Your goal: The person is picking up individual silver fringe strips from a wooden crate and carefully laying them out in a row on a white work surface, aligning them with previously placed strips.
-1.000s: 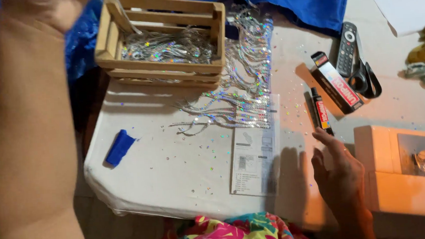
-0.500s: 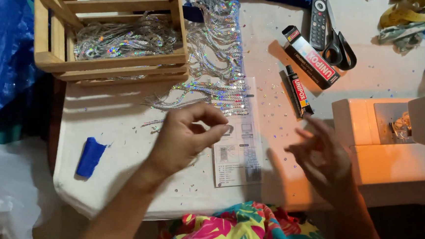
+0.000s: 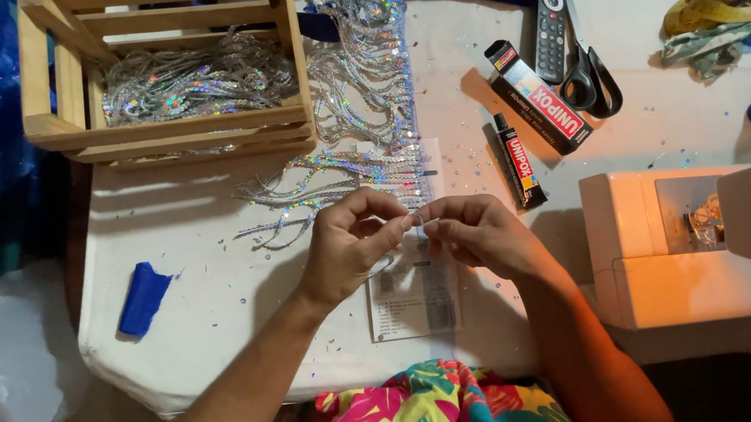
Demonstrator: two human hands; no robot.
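Both hands meet over the middle of the white table (image 3: 206, 273), just above a printed paper sheet (image 3: 416, 300) that lies flat under them. The left hand (image 3: 351, 243) has its thumb and forefinger pinched together, the other fingers curled in, and the right hand (image 3: 477, 235) pinches in the same way from the other side, so the fingertips of the two hands touch or nearly touch. Something very small and pale sits between those fingertips, but it is too tiny and too covered by the fingers to say what it is; it may be a sequin or a thread end. Just beyond the hands lie loose strands of iridescent sequin fringe (image 3: 339, 183), spreading up toward a wooden crate (image 3: 171, 132) that holds more of the same shiny trim; the crate's top edge is cut off by the frame. To the right of the hands lie a black glue tube (image 3: 518, 160) and its long box (image 3: 532, 97), then a remote control (image 3: 551, 25) and black-handled scissors (image 3: 589, 72) partly lying on each other. A cream-coloured sewing machine (image 3: 682, 253) stands at the right, its far side cut off and its needle area dark and hard to read. A folded blue scrap (image 3: 144, 299) lies near the table's left edge. Floral fabric (image 3: 422, 404) shows at the bottom, and tiny glitter flecks dot the tabletop.
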